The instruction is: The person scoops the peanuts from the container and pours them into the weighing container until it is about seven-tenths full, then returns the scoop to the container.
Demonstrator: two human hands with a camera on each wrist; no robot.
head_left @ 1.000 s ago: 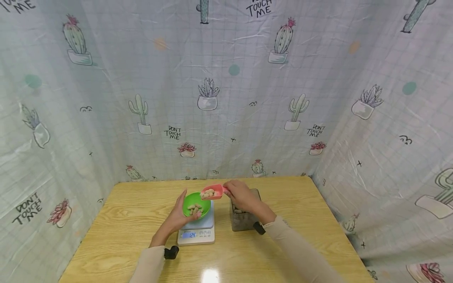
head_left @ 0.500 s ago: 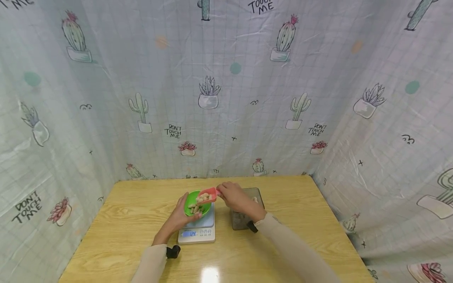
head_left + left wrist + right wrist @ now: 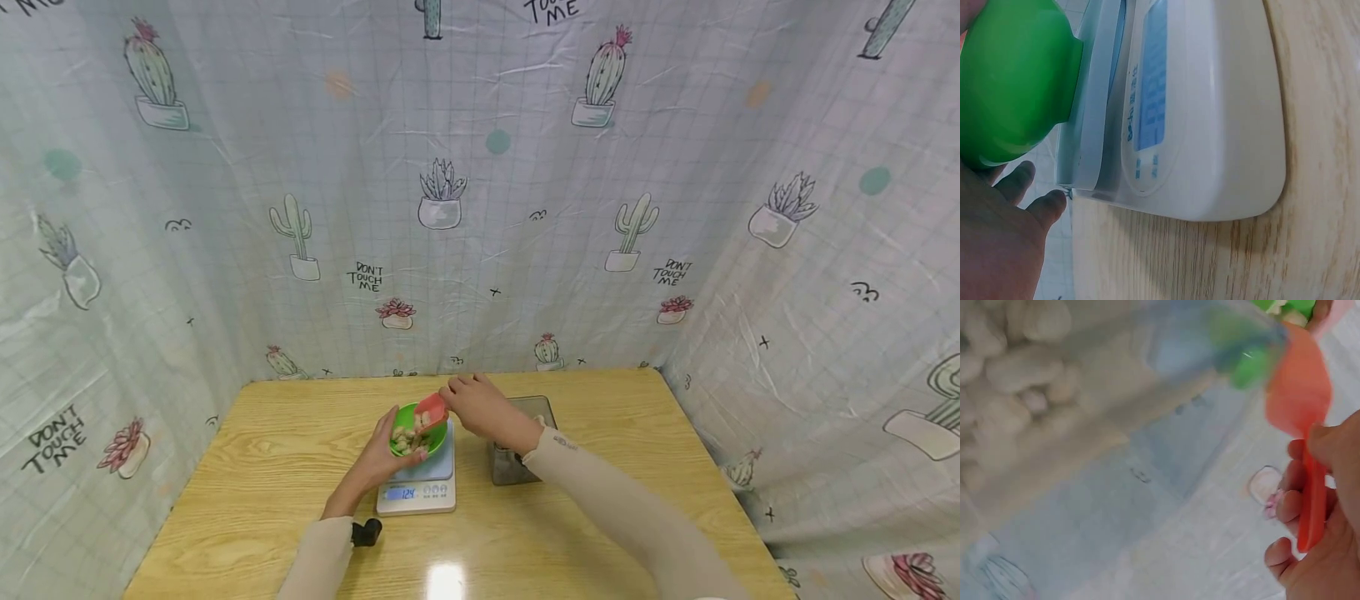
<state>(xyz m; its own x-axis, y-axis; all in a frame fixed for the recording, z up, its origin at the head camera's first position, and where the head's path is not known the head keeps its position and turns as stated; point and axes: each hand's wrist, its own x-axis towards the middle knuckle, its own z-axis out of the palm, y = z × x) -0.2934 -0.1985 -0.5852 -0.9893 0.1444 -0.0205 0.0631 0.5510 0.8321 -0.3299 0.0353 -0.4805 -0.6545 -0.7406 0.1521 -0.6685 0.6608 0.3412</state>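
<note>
My left hand [image 3: 375, 461] grips a green bowl [image 3: 1019, 75] at its side, thumb near the front and fingers round the far left. Peanuts [image 3: 405, 440] lie in the bowl, which tilts over the scale's platform. In the left wrist view its foot is right at the platform edge. With my right hand [image 3: 487, 411] I hold a red scoop [image 3: 431, 407] by its handle [image 3: 1314, 506], thumb on top and fingers curled under. The scoop tips down into the bowl's right side, a few peanuts still in it. Under the bowl, the white kitchen scale [image 3: 438, 493] has a lit display.
Right of the scale stands a clear grey container [image 3: 513, 468], partly under my right forearm, with peanuts [image 3: 1022, 369] inside. The wooden table [image 3: 300, 433] ends at a cactus-print curtain [image 3: 480, 250] behind and at the sides.
My right hand has moved left with the scoop, from beside the bowl to over it, and tilted it. More peanuts now lie in the bowl. The left hand has stayed nearly still.
</note>
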